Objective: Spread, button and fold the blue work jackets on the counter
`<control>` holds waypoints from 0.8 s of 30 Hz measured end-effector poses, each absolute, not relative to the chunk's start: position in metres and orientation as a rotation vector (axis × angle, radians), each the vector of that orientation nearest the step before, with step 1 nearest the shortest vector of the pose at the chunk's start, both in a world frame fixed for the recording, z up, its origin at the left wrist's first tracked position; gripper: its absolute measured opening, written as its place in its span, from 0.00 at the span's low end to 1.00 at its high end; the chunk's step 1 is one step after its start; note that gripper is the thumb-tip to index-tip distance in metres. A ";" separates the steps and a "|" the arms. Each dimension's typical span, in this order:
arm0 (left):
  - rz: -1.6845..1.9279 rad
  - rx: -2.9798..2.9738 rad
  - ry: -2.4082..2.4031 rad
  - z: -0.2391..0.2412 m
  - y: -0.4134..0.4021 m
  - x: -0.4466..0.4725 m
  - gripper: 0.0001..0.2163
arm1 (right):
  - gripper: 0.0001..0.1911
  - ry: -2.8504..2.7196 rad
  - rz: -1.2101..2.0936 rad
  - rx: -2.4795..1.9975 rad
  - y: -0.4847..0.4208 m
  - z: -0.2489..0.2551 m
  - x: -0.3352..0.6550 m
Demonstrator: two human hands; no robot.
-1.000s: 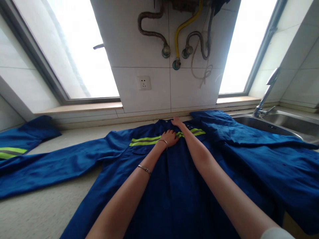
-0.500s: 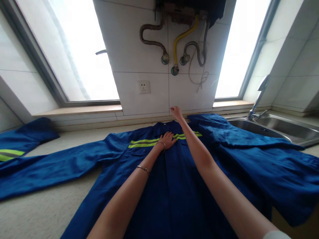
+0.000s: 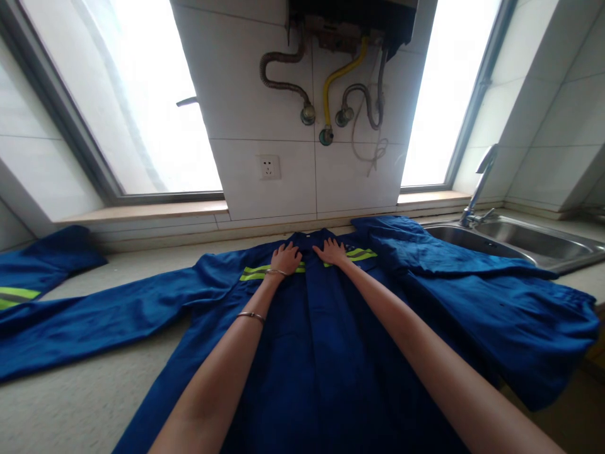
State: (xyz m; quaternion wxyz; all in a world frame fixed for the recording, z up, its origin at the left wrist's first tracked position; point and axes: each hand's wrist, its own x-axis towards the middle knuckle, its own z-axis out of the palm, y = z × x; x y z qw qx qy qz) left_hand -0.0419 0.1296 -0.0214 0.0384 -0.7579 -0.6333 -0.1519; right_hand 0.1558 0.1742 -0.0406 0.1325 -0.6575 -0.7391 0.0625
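A blue work jacket (image 3: pixel 321 353) with yellow-green reflective stripes lies spread front-up on a speckled countertop (image 3: pixel 80 391). My left hand (image 3: pixel 285 258) rests flat on the chest just left of the collar, fingers spread, with two thin bracelets on the wrist and forearm. My right hand (image 3: pixel 332 252) lies flat on the chest just right of the collar, fingers apart. Both hands press on the cloth and hold nothing. One sleeve (image 3: pixel 94 321) stretches far to the left; the other side (image 3: pixel 496 296) is folded over towards the sink.
A steel sink (image 3: pixel 520 243) with a tap (image 3: pixel 477 186) sits at the right. Another piece of blue cloth with a reflective stripe (image 3: pixel 38 271) lies at the far left. On the tiled wall are a socket (image 3: pixel 269 168) and hoses (image 3: pixel 326 94) under a water heater, with windows on both sides.
My right hand came back from the wall edge behind the collar and settled on the chest. My left hand slid up and to the left beside the collar.
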 end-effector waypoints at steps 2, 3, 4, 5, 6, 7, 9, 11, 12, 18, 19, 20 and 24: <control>-0.352 -2.414 -1.975 -0.030 0.133 -0.041 0.31 | 0.49 -2.142 0.196 -1.903 0.176 -0.039 0.156; -0.289 -2.439 -2.022 -0.032 0.135 -0.042 0.33 | 0.50 -2.144 0.201 -1.902 0.177 -0.037 0.155; -0.230 -2.457 -2.065 -0.034 0.137 -0.043 0.35 | 0.50 -2.150 0.205 -1.899 0.177 -0.036 0.155; -0.183 -2.469 -2.087 -0.035 0.139 -0.044 0.35 | 0.51 -2.157 0.209 -1.897 0.177 -0.035 0.155; -0.148 -2.477 -2.091 -0.035 0.140 -0.045 0.35 | 0.51 -2.164 0.211 -1.894 0.177 -0.035 0.155; -0.124 -2.481 -2.091 -0.035 0.142 -0.046 0.34 | 0.51 -2.170 0.213 -1.892 0.178 -0.035 0.155; -0.109 -2.485 -2.092 -0.034 0.144 -0.049 0.34 | 0.51 -2.174 0.215 -1.895 0.180 -0.036 0.154; -0.119 -2.486 -2.084 -0.034 0.146 -0.051 0.34 | 0.51 -2.175 0.217 -1.909 0.183 -0.036 0.153; -0.124 -2.486 -2.076 -0.034 0.147 -0.051 0.34 | 0.51 -2.175 0.218 -1.917 0.185 -0.036 0.152; -0.134 -2.479 -2.062 -0.034 0.155 -0.052 0.33 | 0.50 -2.185 0.218 -1.922 0.194 -0.036 0.150; -0.142 -2.480 -2.064 -0.034 0.156 -0.052 0.33 | 0.50 -2.184 0.216 -1.922 0.195 -0.036 0.150; -0.150 -2.481 -2.067 -0.034 0.157 -0.052 0.33 | 0.50 -2.184 0.214 -1.923 0.196 -0.036 0.149; -0.172 -2.488 -2.065 -0.034 0.161 -0.053 0.32 | 0.50 -2.175 0.209 -1.939 0.200 -0.037 0.148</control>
